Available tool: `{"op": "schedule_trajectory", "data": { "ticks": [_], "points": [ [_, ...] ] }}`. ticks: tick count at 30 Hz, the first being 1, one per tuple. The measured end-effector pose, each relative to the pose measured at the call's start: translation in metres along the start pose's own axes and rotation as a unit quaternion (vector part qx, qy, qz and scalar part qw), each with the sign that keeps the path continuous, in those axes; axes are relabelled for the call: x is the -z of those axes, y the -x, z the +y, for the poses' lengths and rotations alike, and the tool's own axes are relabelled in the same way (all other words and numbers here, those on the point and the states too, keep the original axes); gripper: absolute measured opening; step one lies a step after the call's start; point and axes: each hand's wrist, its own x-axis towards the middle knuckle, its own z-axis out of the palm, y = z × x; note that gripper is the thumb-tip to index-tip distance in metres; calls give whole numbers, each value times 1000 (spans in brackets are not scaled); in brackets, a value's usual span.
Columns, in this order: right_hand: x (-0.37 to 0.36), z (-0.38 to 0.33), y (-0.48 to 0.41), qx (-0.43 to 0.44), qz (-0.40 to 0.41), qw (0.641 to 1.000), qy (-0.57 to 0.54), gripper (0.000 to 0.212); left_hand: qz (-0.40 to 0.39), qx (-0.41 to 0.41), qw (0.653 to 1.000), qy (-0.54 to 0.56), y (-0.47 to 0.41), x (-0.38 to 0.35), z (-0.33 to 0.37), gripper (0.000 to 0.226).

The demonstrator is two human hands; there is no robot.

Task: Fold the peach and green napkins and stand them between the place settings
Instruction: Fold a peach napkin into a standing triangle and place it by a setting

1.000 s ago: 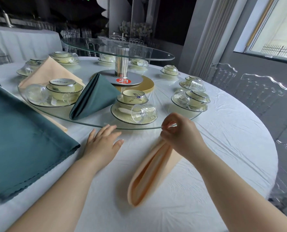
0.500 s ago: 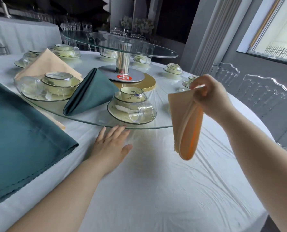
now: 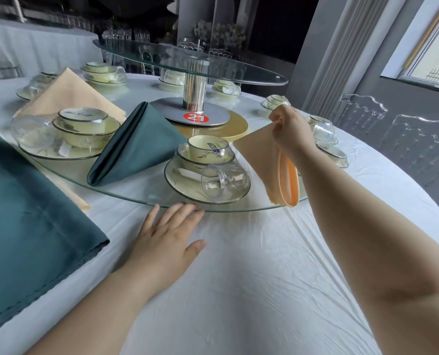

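Note:
My right hand (image 3: 289,130) pinches the top corner of a folded peach napkin (image 3: 264,160), which hangs over the right part of the glass turntable (image 3: 141,196) beside the nearest place setting (image 3: 208,172). My left hand (image 3: 167,242) lies flat on the white tablecloth, fingertips at the turntable's near edge. A folded green napkin (image 3: 136,147) stands on the glass between two settings. Another folded peach napkin (image 3: 69,96) stands further left behind the left setting (image 3: 82,131).
A stack of flat green napkins (image 3: 26,234) lies on the table at my left, over a peach one. More settings ring the turntable. An upper glass tier (image 3: 239,70) sits on a metal post. Clear chairs (image 3: 405,139) stand at the right.
My right hand lifted the folded peach napkin off the tablecloth and carried it up and forward over the turntable's right side. My left hand slid forward to the glass edge.

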Motion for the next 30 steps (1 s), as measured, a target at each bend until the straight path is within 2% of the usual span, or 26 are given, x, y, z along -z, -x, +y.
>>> {"op": "schedule_trajectory", "data": {
  "ticks": [1,3,6,10,14,16,18,21,23,25,26,28,29,30],
  "points": [
    [-4,0,-2,-8,4,1000,-4,35,5,-10,1000,7,0,-3,-2,60],
    [-12,0,-3,-33,14,999,-26,36,9,-23,1000,7,-1,-6,-5,50],
    [-18,-2,2,-110,16,990,-91,41,53,-35,998,3,-1,-10,-5,49],
    [-17,0,26,-177,-32,978,-110,66,74,-37,997,4,-2,-13,-5,50],
    [-21,3,62,-212,-44,970,-106,52,78,-32,996,16,-1,-13,-3,49],
    [-27,5,75,-236,-45,966,-96,46,49,-25,998,26,0,-11,-2,50],
    [-32,7,82,-253,-44,962,-92,38,40,-20,998,33,0,-9,1,56],
    [-39,11,81,-250,-34,964,-85,28,50,-2,996,75,-1,-9,1,79],
    [-42,12,77,-241,-31,967,-82,32,83,-10,994,72,0,-10,1,90],
    [-44,14,75,-232,-36,969,-82,39,50,10,996,74,3,-10,-2,95],
    [-45,14,74,-226,-40,970,-80,42,49,0,996,68,3,-9,-2,89],
    [-45,14,75,-222,-43,970,-86,43,-9,-5,998,55,2,-9,-2,65],
    [-45,15,75,-225,-45,969,-95,45,-8,2,999,46,1,-5,-2,58],
    [-44,16,76,-230,-45,967,-104,49,-22,5,999,43,0,-3,0,61]
  ]
}}
